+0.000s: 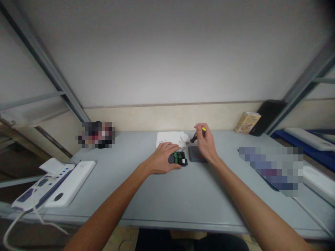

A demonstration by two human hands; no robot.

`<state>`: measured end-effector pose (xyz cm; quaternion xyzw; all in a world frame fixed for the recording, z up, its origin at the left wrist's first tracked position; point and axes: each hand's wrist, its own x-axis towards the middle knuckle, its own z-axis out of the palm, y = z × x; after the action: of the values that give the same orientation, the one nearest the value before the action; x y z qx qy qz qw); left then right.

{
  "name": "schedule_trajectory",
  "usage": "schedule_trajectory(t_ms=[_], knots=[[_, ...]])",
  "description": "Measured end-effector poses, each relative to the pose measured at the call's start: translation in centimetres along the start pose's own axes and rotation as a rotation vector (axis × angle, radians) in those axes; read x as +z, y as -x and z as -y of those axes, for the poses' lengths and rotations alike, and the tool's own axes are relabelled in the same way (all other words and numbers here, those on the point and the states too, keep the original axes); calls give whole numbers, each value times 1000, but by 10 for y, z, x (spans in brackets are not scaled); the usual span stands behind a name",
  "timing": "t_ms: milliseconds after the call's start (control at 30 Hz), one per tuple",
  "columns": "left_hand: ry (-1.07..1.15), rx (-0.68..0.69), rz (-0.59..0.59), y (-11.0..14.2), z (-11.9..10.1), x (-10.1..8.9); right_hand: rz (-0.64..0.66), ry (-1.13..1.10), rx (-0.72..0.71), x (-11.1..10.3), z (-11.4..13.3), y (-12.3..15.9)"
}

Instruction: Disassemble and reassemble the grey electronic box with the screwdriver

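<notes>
My left hand (162, 159) is wrapped around the left side of a small black device with a green circuit board (178, 158), thumb at its near edge and fingers over its far edge. In my right hand (206, 142) is a screwdriver (193, 139) with a black and yellow handle, its thin shaft slanting down left toward the board. Whether the tip touches the board is too small to tell. Under my right hand lies a dark grey case piece (194, 155). Behind the board, a white sheet (160, 137) bears several tiny dark specks, with a crumpled white lump (184, 138) at its right.
At the left stand a white power strip (42, 186) with a plugged-in adapter and a long white device (75, 183). A yellow box (246, 122) and a black case (267, 116) lean at the back right. Blurred items (96, 135) (272, 170) lie on both sides of the grey table (183, 202).
</notes>
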<state>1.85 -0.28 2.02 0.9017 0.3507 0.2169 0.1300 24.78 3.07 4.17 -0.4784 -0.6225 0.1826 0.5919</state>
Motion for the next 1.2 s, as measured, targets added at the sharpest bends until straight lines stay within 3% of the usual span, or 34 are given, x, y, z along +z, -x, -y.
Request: schedule_trajectory(t_ms=[133,433,700,1200], knots=[[1,38,62,-10,-3,7,7,-11,30,-2,-11,5],[68,-85,-49,-5,-3,23,-30,14,33,-5,-11,5],[57,-121,-56,-5,-10,19,-13,90,-78,-4,-13,10],[102,-156,-70,-4,-1,28,-12,253,-71,-2,-20,7]])
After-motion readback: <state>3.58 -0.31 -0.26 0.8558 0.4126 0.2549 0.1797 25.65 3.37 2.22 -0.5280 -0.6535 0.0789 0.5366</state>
